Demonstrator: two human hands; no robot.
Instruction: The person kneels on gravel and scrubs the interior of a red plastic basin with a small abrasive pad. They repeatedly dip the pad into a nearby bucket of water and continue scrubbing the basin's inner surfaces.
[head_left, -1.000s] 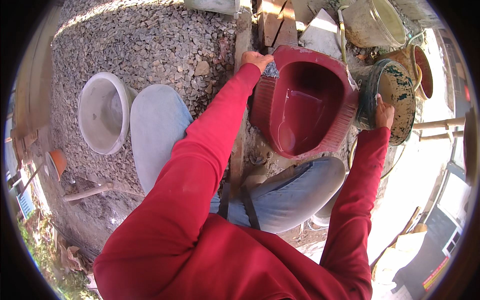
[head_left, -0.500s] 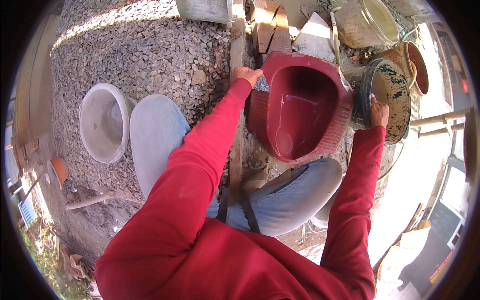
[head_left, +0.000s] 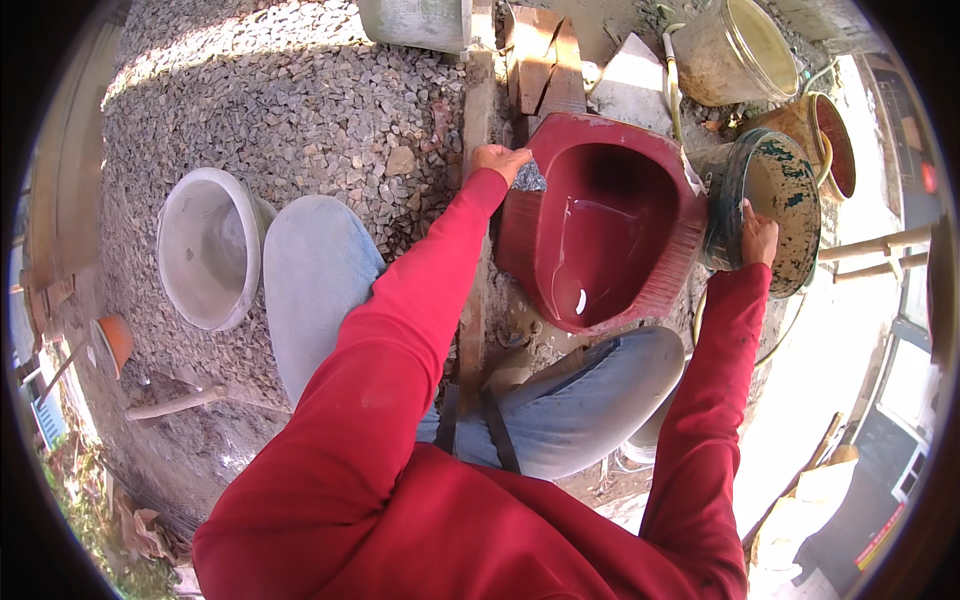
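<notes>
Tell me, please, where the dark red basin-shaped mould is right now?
In the head view, the dark red basin-shaped mould sits upper centre-right, between the left hand on its rim and the green-stained bucket under the right hand.

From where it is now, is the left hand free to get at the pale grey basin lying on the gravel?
Probably yes. The left hand is on the rim of the dark red basin. The pale grey basin lies off to the left on gravel, with nothing between; only the person's knee sits beside it.

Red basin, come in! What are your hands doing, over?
Left hand on the red basin rim, gripping a grey lump. Right hand holds the tilted green bucket against the basin. Gravel pile alongside, nothing blocking.
</notes>
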